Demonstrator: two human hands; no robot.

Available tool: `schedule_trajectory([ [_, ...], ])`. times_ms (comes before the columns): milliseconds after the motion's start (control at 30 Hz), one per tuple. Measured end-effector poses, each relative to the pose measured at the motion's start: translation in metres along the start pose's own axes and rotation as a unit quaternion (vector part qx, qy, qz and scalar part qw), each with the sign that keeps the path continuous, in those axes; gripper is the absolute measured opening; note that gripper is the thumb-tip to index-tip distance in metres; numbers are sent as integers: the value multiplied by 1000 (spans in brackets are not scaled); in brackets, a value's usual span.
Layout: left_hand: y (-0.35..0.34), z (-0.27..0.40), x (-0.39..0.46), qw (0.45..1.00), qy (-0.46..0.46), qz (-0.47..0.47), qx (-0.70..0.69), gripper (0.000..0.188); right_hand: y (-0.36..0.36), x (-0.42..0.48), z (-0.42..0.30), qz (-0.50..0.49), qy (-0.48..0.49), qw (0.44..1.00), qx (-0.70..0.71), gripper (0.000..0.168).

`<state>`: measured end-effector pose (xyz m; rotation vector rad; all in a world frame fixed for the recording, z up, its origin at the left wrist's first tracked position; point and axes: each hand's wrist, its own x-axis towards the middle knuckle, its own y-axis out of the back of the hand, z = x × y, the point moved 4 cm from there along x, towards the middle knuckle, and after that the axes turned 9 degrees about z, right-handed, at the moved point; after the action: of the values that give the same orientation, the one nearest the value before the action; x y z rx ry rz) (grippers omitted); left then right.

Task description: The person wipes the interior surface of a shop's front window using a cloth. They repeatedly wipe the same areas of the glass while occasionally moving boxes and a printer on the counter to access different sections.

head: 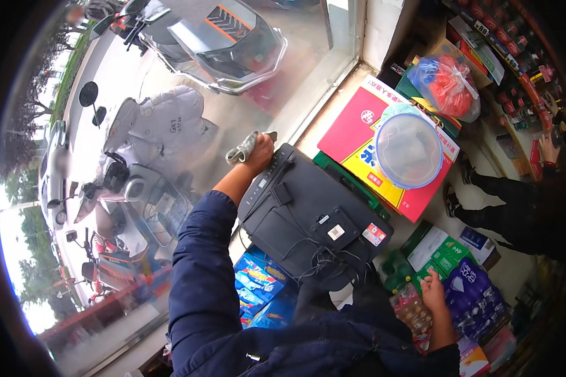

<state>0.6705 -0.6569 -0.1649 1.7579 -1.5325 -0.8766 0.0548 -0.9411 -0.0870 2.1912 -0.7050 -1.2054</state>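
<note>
My left hand (260,153) grips a crumpled grey cloth (242,150) against the shop's window glass (207,118), just past the control panel of a black printer (287,221). On the printer's lid lie a black power adapter (281,193), a small black box (336,229) and tangled black cables (318,260). My right hand (431,285) hangs low at the right, with its fingers partly bent and apart and nothing seen in it. Below it in the picture are a purple plastic-wrapped pack (471,297) and green cartons (453,257).
A red and yellow carton (349,127) bears a round, blue-rimmed clear tub (408,151). Behind stands a bag of red and blue items (448,87). Blue packs (257,282) sit beside the printer. Another person's hand (549,148) is at the bottle shelves. Scooters (226,47) stand outside.
</note>
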Motion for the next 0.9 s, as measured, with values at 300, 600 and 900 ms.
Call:
schedule_trajectory([
  [300,14,17,-79,998,-63,-1,-3,37,-21,-5,-14,-6,65,998,-21,45],
  [600,-1,73,-206,991,-88,-99,-17,35,-35,-7,-6,-17,71,996,-60,45],
  [900,-68,146,-410,610,481,-251,-577,34,-61,-21,-30,-47,125,985,-113,47],
])
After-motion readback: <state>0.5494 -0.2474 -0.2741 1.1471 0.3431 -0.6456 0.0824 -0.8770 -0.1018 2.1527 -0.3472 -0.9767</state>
